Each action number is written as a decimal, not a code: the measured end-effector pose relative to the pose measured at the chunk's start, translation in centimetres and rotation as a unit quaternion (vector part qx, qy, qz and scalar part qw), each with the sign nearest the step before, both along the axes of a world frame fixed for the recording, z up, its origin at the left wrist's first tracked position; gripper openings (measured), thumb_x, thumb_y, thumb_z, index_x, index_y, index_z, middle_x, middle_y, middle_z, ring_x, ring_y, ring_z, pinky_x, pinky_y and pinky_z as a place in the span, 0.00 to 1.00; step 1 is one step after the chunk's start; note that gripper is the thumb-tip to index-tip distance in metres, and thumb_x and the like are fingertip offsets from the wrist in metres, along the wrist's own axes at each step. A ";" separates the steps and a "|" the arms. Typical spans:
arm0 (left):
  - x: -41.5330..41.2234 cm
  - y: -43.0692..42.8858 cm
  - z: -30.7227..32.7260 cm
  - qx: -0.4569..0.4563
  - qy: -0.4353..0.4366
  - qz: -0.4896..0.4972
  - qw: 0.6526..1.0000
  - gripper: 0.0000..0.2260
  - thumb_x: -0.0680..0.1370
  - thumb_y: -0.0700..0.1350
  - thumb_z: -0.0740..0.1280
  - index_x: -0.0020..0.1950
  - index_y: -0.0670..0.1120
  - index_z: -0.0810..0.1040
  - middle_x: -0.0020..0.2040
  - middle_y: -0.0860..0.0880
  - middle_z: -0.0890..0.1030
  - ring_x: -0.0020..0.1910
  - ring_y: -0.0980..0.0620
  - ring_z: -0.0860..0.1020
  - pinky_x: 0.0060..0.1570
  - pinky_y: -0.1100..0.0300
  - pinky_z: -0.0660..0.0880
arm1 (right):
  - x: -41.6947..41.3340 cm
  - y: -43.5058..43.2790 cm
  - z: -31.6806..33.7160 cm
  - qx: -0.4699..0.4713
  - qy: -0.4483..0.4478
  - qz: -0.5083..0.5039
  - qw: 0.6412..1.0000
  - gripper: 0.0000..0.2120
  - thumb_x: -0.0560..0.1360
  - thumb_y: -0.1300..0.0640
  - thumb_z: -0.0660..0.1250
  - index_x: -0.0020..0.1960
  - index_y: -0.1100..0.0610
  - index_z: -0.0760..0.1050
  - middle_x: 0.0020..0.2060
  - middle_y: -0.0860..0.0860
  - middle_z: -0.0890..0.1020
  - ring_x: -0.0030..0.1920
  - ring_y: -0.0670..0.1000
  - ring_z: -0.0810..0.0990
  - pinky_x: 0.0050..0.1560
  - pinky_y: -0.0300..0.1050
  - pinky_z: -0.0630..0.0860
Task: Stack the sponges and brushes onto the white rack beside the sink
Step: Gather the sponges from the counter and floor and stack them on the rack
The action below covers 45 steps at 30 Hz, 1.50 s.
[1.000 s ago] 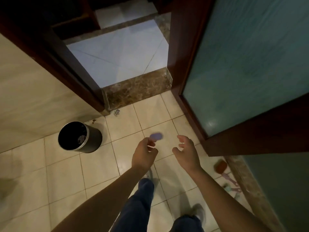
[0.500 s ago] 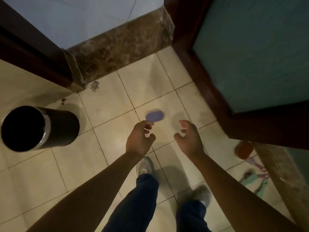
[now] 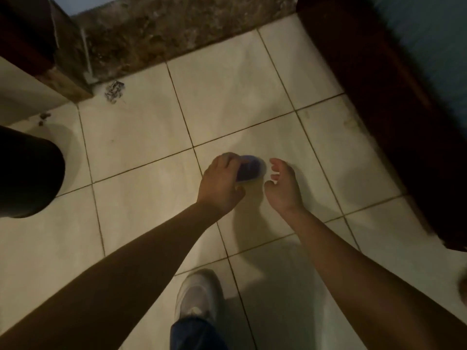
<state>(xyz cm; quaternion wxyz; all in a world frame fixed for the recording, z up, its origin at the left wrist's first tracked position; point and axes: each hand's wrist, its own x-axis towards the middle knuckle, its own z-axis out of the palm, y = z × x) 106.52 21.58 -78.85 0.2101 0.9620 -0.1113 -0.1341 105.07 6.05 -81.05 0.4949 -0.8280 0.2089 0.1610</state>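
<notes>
A small purple-blue oval sponge [image 3: 250, 169] lies on the pale floor tiles, blurred by motion. My left hand [image 3: 221, 183] reaches down onto it, with fingers curled over its left and top edges and the thumb under its near side. My right hand [image 3: 283, 184] hovers just right of the sponge with fingers apart, holding nothing. The white rack and the sink are not in view.
A black round bin [image 3: 30, 173] stands at the left. A brown marble threshold [image 3: 177, 34] runs across the top, with a bit of debris [image 3: 115, 90] below it. A dark wooden door frame [image 3: 379, 102] lines the right. My grey shoe [image 3: 199, 296] is near the bottom.
The view has dropped closer to the floor. My left hand has moved forward from short of the sponge onto it and closed its fingers over it. The right hand followed alongside.
</notes>
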 end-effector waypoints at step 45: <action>-12.3 -31.0 1.4 -0.081 0.201 -0.280 0.935 0.34 0.61 0.62 0.73 0.62 0.58 0.63 0.57 0.57 0.72 0.49 0.55 0.77 0.45 0.58 0.75 | -17.0 -29.6 6.6 -0.049 0.209 -0.044 0.976 0.17 0.83 0.49 0.50 0.58 0.59 0.71 0.48 0.59 0.80 0.33 0.51 0.75 0.28 0.41 0.72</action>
